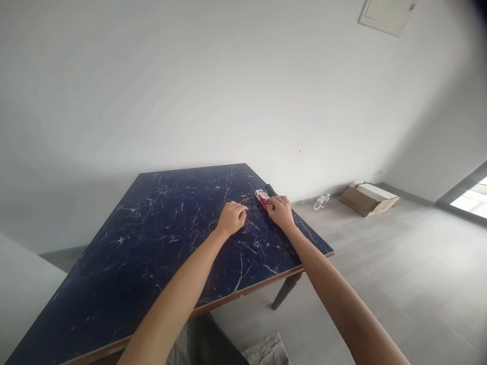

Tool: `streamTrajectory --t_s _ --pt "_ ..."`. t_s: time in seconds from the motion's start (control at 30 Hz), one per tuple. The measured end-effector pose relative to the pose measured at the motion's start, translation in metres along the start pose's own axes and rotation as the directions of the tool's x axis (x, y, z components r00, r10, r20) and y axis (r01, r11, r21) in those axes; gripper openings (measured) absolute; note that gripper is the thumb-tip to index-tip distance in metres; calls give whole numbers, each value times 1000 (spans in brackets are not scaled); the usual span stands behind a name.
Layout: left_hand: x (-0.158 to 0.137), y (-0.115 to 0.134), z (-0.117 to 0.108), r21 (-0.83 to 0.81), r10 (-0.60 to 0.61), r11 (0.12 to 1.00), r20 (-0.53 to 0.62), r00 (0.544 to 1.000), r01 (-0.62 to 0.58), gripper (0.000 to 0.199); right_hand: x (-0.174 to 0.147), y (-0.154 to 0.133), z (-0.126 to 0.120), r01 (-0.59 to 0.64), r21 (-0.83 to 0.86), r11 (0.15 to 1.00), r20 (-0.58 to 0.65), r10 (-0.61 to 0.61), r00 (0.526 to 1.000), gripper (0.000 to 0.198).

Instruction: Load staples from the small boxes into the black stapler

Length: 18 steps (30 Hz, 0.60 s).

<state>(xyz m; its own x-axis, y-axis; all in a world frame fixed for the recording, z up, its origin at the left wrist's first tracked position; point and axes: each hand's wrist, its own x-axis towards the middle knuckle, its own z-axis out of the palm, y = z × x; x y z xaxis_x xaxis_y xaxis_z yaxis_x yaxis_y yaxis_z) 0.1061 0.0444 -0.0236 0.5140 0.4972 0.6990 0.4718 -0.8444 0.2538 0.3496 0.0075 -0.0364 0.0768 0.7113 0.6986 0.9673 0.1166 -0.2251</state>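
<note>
My right hand [280,210] is closed on a small red and white box [262,196] near the right edge of the blue marbled table [160,228]. A short black cylinder [270,190] lies just beyond that hand, close against the box; its near end is hidden by my fingers. Over the middle of the tabletop, to the left of the box, is my left hand [230,218]. Its fingers are curled in towards the thumb, and nothing shows in them. I cannot tell whether it touches the table.
A pale wall [182,91] stands behind the table. On the floor to the right lie clear plastic bottles [321,202] and an open cardboard box [359,200] with something white on top. A dark table leg [287,291] shows below the front edge.
</note>
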Motion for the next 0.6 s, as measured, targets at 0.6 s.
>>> streamTrajectory --t_s 0.6 --pt "-56 -30 -61 8 67 997 376 924 -75 22 29 -125 58 374 526 764 324 -586 743 26"
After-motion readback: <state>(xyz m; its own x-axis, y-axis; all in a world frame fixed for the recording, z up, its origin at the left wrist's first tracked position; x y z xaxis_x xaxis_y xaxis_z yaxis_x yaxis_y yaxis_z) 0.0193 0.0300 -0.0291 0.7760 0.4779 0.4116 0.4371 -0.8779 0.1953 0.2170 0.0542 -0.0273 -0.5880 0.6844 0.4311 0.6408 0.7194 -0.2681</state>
